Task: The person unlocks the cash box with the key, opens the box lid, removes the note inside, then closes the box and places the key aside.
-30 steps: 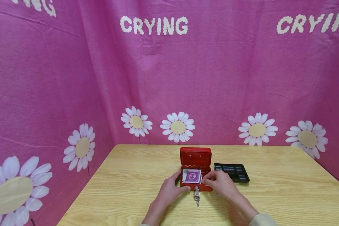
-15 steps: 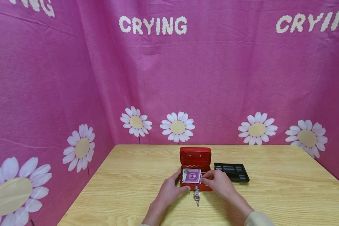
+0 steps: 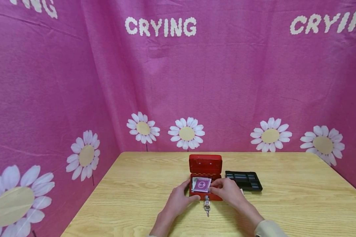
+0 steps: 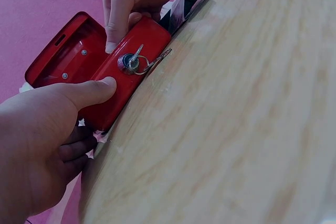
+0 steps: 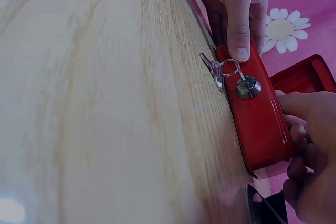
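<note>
The pink cloth point(image 3: 178, 75) closes off your view from 9 through 12 to 3 o'clock. Your bench point(image 3: 142, 214) carries everything under inspection. The red box point(image 5: 257, 119) stands directly ahead of you at the far half, lid raised at its 12 o'clock. The black tray point(image 3: 244, 181) lies just beside it at 3 o'clock.

Your left hand point(image 3: 179, 197) holds the box at 8 o'clock, thumb on the front wall, fingers about the side; that grip is unchanged. Your right hand point(image 3: 229, 191), at 4 o'clock, has edged slightly toward 9 within the last second. Its grip is narrow, fingers curled at the card's right edge; tips hidden, so you cannot tell whether it pinches.

The purple card point(image 3: 202, 185) lies inside the box over pale papers point(image 3: 193, 185), now turned slightly askew. Judged from this, your work is at the contents, which you are shifting in place against a steadied box.

Keys point(image 5: 214, 68) hang at 6 o'clock from the lock point(image 5: 248, 87), one inserted. A pale edge point(image 3: 241, 191) has appeared beside your right wrist; unidentifiable.
</note>
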{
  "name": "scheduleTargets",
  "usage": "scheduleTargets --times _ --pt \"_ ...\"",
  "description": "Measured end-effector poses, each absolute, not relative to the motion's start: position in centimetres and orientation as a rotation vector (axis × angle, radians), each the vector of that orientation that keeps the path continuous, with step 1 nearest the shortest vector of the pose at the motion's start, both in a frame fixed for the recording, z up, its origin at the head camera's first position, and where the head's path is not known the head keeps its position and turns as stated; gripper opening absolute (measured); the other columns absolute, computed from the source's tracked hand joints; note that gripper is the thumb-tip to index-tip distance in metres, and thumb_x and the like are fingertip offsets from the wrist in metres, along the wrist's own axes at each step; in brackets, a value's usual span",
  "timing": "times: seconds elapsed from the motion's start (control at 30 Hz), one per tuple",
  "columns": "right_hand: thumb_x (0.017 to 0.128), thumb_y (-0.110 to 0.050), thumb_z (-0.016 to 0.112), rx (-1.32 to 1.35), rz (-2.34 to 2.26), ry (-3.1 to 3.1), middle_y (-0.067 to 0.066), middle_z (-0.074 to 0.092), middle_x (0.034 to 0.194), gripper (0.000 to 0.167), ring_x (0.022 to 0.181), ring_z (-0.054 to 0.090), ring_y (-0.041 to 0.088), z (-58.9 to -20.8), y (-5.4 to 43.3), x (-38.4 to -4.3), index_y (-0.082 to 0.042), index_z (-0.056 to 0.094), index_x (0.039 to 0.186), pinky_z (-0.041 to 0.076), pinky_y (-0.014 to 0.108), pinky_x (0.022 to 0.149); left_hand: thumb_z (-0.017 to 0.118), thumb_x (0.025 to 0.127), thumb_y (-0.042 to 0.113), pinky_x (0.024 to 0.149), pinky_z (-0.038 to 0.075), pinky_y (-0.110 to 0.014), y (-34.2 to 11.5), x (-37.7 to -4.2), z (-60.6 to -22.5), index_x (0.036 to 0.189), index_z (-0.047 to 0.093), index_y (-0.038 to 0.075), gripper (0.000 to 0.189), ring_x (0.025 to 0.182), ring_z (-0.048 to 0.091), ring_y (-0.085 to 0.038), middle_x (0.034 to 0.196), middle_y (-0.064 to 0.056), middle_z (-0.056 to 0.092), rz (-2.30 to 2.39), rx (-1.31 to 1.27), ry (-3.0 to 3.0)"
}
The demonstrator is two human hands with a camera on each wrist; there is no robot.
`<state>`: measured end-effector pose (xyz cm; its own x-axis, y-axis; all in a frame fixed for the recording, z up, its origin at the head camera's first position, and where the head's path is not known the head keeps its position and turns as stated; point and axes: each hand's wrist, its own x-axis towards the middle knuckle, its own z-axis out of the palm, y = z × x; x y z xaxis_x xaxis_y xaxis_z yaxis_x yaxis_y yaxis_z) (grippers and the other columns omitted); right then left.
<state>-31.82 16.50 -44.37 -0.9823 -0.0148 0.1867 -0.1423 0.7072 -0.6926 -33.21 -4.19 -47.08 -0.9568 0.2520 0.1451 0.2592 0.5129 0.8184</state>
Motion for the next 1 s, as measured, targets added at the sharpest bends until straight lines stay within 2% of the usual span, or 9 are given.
scheduleTargets --times 0.13,0.37,0.83,1.0 --pt "0.082 -0.028 0.080 0.138 1.136 -2.758 -0.004 0.066 0.074 0.018 0.067 0.049 0.011 -44.41 16.53 -31.98 -0.012 0.078 0.091 0.038 0.023 0.055 0.082 0.082 0.030 0.113 0.039 -0.055 -4.17 -33.18 -47.03 0.148 0.046 0.006 0.078 0.138 0.046 -0.039 0.149 -0.018 0.050 -1.466 -0.446 -2.736" --pt "0.080 -0.035 0.081 0.107 1.125 -2.770 -0.004 0.056 0.068 0.025 0.065 0.046 0.011 -44.41 16.34 -32.14 -0.014 0.077 0.094 0.031 0.022 0.052 0.082 0.082 0.030 0.114 0.038 -0.055 -4.12 -33.17 -47.06 0.147 0.047 0.004 0.078 0.138 0.046 -0.040 0.148 -0.018 0.051 -1.442 -0.439 -2.732" --pt "0.081 -0.041 0.080 0.013 1.046 -2.798 -0.004 0.058 0.072 0.031 0.069 0.047 0.013 -44.31 15.83 -32.21 -0.017 0.077 0.099 0.034 0.025 0.056 0.082 0.082 0.030 0.115 0.038 -0.054 -4.22 -33.24 -47.14 0.148 0.045 0.005 0.080 0.139 0.045 -0.039 0.149 -0.018 0.050 -1.452 -0.446 -2.720" --pt "0.084 -0.048 0.074 -0.020 1.000 -2.794 -0.006 0.070 0.085 0.034 0.076 0.057 0.011 -44.20 15.71 -32.03 -0.018 0.078 0.100 0.044 0.030 0.064 0.083 0.081 0.029 0.115 0.037 -0.055 -4.27 -33.16 -47.18 0.148 0.045 0.004 0.081 0.139 0.045 -0.040 0.148 -0.019 0.050 -1.449 -0.457 -2.705"
